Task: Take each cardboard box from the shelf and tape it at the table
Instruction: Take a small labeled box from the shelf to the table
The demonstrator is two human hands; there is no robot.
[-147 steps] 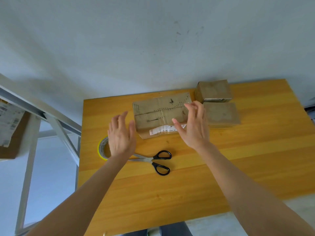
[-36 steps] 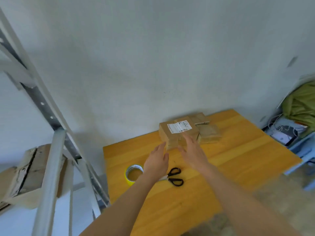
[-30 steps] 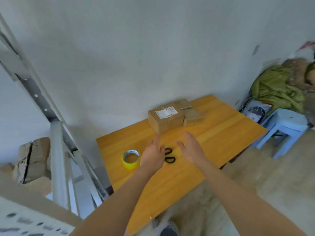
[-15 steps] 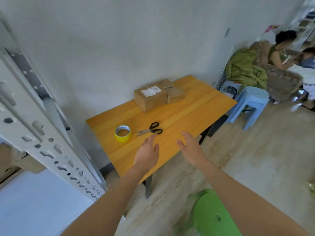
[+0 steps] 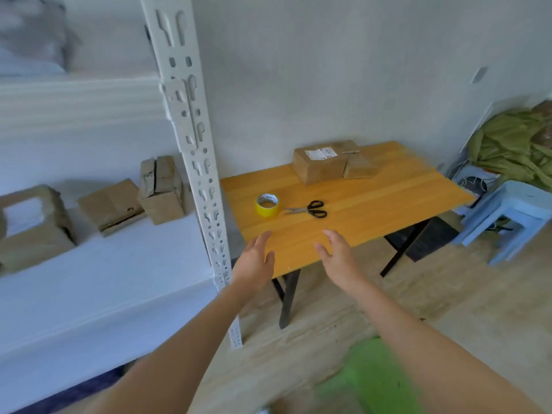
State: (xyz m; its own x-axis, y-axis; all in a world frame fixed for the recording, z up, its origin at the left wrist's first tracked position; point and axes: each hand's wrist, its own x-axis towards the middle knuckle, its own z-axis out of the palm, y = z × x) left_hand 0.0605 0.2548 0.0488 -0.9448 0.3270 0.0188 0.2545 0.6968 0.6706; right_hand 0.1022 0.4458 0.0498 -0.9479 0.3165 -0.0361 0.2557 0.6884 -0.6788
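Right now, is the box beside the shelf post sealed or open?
Open. The box stands on the shelf with a dark gap running along the seam between its flaps.

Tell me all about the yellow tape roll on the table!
The yellow tape roll is a ring of glossy yellow tape wound on a pale inner core with faint print. It lies flat, hole up, on the wooden table, beside the black-handled scissors, whose blade tips point at it. Whether they touch is unclear. Nothing else touches it.
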